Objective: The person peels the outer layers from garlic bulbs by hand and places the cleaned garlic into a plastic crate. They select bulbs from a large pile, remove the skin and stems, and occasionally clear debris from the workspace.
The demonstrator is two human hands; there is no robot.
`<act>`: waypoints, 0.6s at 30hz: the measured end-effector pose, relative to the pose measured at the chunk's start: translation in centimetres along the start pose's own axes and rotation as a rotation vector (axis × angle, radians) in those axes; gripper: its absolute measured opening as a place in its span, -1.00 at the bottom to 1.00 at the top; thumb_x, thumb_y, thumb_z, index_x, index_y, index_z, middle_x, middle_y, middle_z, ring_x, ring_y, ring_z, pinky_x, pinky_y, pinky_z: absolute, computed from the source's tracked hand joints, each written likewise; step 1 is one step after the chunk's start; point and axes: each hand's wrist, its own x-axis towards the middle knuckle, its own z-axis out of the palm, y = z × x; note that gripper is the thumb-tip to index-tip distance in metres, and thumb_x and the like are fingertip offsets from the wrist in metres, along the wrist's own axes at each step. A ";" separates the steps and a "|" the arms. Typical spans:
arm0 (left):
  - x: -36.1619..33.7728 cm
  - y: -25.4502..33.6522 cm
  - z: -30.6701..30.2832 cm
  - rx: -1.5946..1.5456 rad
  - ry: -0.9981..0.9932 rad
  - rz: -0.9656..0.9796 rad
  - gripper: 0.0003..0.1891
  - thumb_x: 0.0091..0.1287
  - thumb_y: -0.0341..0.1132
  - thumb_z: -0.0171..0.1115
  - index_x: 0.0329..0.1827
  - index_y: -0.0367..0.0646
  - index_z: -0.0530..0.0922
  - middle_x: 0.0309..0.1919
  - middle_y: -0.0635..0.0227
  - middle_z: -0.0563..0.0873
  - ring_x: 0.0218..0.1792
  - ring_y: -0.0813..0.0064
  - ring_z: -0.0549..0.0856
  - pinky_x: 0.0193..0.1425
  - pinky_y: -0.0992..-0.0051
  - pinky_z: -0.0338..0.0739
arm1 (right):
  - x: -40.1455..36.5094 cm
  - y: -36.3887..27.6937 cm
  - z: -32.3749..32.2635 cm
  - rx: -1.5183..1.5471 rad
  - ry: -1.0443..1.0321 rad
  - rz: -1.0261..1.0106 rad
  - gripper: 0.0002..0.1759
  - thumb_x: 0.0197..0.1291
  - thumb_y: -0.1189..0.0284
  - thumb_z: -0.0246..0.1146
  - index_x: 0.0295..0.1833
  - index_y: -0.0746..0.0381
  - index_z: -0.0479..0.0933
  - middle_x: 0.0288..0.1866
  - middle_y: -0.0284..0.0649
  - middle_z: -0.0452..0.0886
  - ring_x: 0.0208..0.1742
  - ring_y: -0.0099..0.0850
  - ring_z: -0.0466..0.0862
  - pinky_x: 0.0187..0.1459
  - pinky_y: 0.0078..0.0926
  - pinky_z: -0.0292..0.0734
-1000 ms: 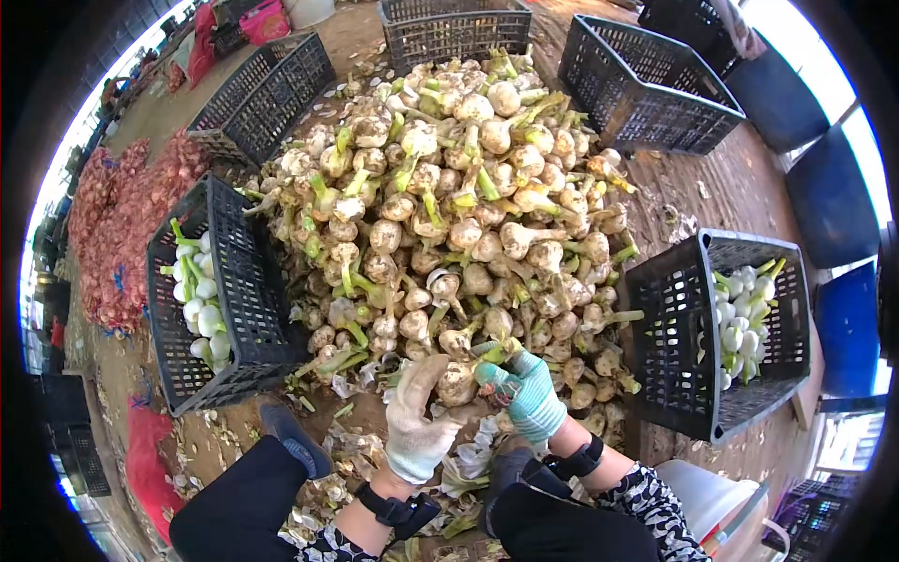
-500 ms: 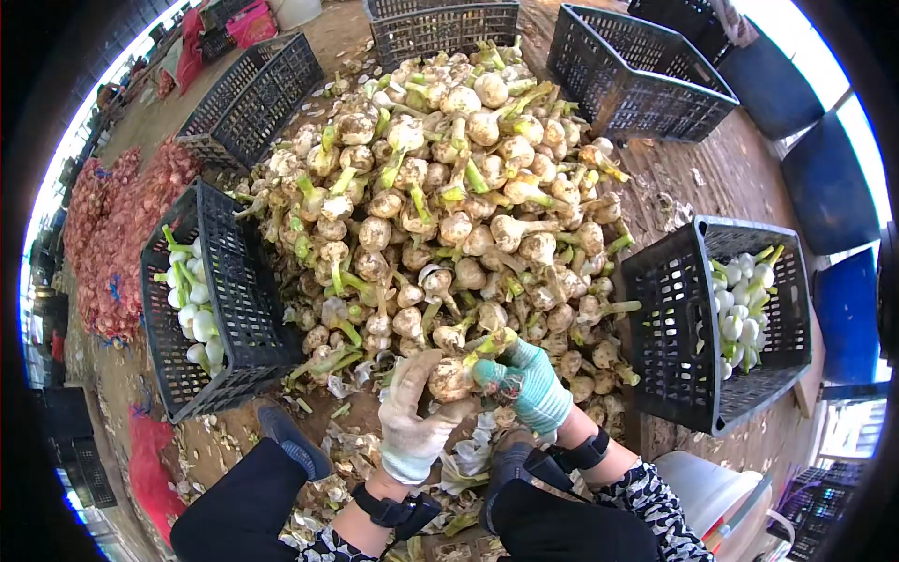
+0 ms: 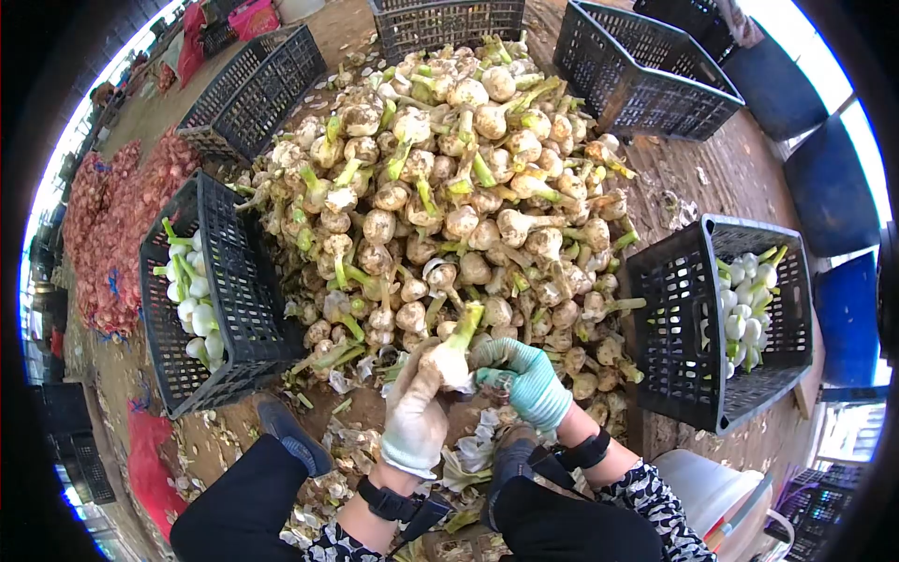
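Note:
My left hand (image 3: 414,417), in a white glove, is closed around a garlic bulb (image 3: 443,365). The bulb's green stem points up and to the right, and its lower right side shows clean white. My right hand (image 3: 529,382), in a teal glove, has its fingers curled and its thumb against the bulb's right side. Whatever lies between those fingertips is too small to make out. Just beyond both hands rises a large heap of soil-stained garlic bulbs (image 3: 459,206) with cut green stems. Loose garlic skins (image 3: 478,440) lie beneath the hands.
Black crates with clean white garlic stand at left (image 3: 248,281) and right (image 3: 670,309). More black crates (image 3: 646,70) ring the heap's far side. Red net sacks (image 3: 122,225) lie far left. A white bucket (image 3: 702,487) sits by my right leg.
The bulb has turned in my left hand, its stem swinging from rightward to upward, and clean white now shows on its side. My right hand has moved from the stem to the bulb's lower right.

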 end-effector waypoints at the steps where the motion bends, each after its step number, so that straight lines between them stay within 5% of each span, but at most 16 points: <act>1: 0.5 -0.6 -1.1 -0.075 0.007 -0.027 -0.58 0.38 -0.20 0.10 0.21 -0.26 0.40 -0.04 0.24 0.61 -0.04 0.35 0.60 0.07 0.34 0.48 | -0.4 -0.6 -0.1 0.019 -0.098 0.080 -0.83 0.15 0.63 0.25 -0.12 0.29 0.56 -0.34 -0.37 0.62 -0.46 -0.66 0.53 -0.47 -0.70 0.46; 2: 0.8 -0.6 -1.5 -0.150 0.015 -0.054 -0.59 0.39 -0.15 0.08 0.18 -0.23 0.42 -0.11 0.26 0.63 -0.11 0.36 0.61 -0.02 0.33 0.51 | -0.6 -0.9 -0.4 0.037 -0.197 0.160 -0.83 0.14 0.62 0.25 -0.13 0.27 0.57 -0.32 -0.34 0.63 -0.45 -0.64 0.56 -0.45 -0.69 0.49; 3: 0.6 0.4 -1.0 -0.178 0.065 -0.111 -0.60 0.40 -0.09 0.04 0.14 -0.19 0.45 -0.20 0.27 0.62 -0.23 0.38 0.60 -0.16 0.35 0.51 | -0.9 -0.1 -0.9 -0.330 -0.458 -0.042 -0.80 0.10 0.56 0.29 -0.12 0.22 0.59 -0.26 -0.30 0.66 -0.38 -0.53 0.64 -0.36 -0.58 0.56; 4: 1.0 0.2 -2.7 -0.398 -0.045 -0.125 -0.61 0.42 -0.16 0.03 0.13 -0.27 0.43 -0.13 0.27 0.63 -0.10 0.36 0.60 0.03 0.42 0.49 | -1.6 0.2 -0.5 -0.407 -0.700 -0.162 -0.74 0.05 0.49 0.35 -0.09 0.20 0.59 -0.23 -0.28 0.68 -0.28 -0.44 0.67 -0.22 -0.49 0.57; 6: 1.3 0.7 -2.7 -0.269 0.093 -0.074 -0.58 0.40 -0.11 0.06 0.16 -0.23 0.43 -0.09 0.26 0.63 -0.10 0.37 0.62 0.00 0.30 0.53 | -1.2 0.5 -0.4 -0.893 -0.890 0.006 -0.71 0.05 0.45 0.36 -0.06 0.19 0.60 -0.21 -0.26 0.68 -0.23 -0.38 0.67 -0.15 -0.43 0.56; 8: 1.0 1.1 -2.2 -0.096 0.073 0.003 -0.58 0.39 -0.19 0.09 0.19 -0.29 0.40 -0.04 0.23 0.61 -0.05 0.38 0.60 0.06 0.37 0.50 | 0.0 -1.0 -0.3 -1.004 -0.387 0.263 -0.62 0.16 0.45 0.29 0.12 0.16 0.53 -0.26 -0.22 0.68 -0.20 -0.52 0.64 -0.16 -0.58 0.54; 9: 0.8 1.4 -1.8 0.076 0.050 0.078 -0.57 0.38 -0.27 0.12 0.22 -0.34 0.37 0.01 0.21 0.59 0.00 0.39 0.58 0.13 0.44 0.46 | 0.3 0.4 -0.8 -0.199 -0.170 0.213 -0.64 0.22 0.44 0.26 0.13 0.26 0.50 -0.22 -0.28 0.67 -0.17 -0.56 0.62 -0.11 -0.58 0.54; 10: 0.3 1.7 -1.2 0.184 0.020 0.099 -0.53 0.34 -0.32 0.18 0.25 -0.37 0.35 0.08 0.21 0.56 0.05 0.45 0.55 0.17 0.48 0.42 | 0.8 0.1 -1.3 0.096 -0.133 0.189 -0.63 0.19 0.50 0.28 0.12 0.33 0.48 -0.18 -0.33 0.64 -0.17 -0.59 0.59 -0.11 -0.59 0.53; 12: -0.2 1.1 -1.2 0.271 -0.025 0.061 -0.50 0.32 -0.30 0.22 0.25 -0.39 0.35 0.08 0.22 0.55 0.06 0.48 0.54 0.18 0.52 0.39 | 1.4 -1.2 0.4 0.029 -0.087 -0.012 -0.60 0.13 0.56 0.32 0.12 0.34 0.48 -0.13 -0.35 0.64 -0.18 -0.60 0.59 -0.10 -0.62 0.52; 16: -0.5 0.7 -1.2 0.412 -0.062 0.119 -0.44 0.33 -0.17 0.19 0.28 -0.37 0.33 0.06 0.23 0.57 0.05 0.44 0.55 0.17 0.50 0.41 | 1.7 -2.1 0.3 0.018 -0.140 0.102 -0.58 0.10 0.63 0.32 0.11 0.33 0.49 -0.11 -0.33 0.64 -0.15 -0.59 0.59 -0.09 -0.61 0.52; 18: -0.8 1.2 -1.0 0.648 -0.061 0.149 -0.40 0.30 -0.14 0.23 0.27 -0.39 0.34 0.08 0.19 0.56 0.05 0.45 0.54 0.16 0.53 0.40 | 1.4 -2.3 0.3 -0.003 -0.128 0.073 -0.60 0.12 0.62 0.29 0.11 0.33 0.47 -0.23 -0.39 0.62 -0.31 -0.71 0.52 -0.33 -0.74 0.48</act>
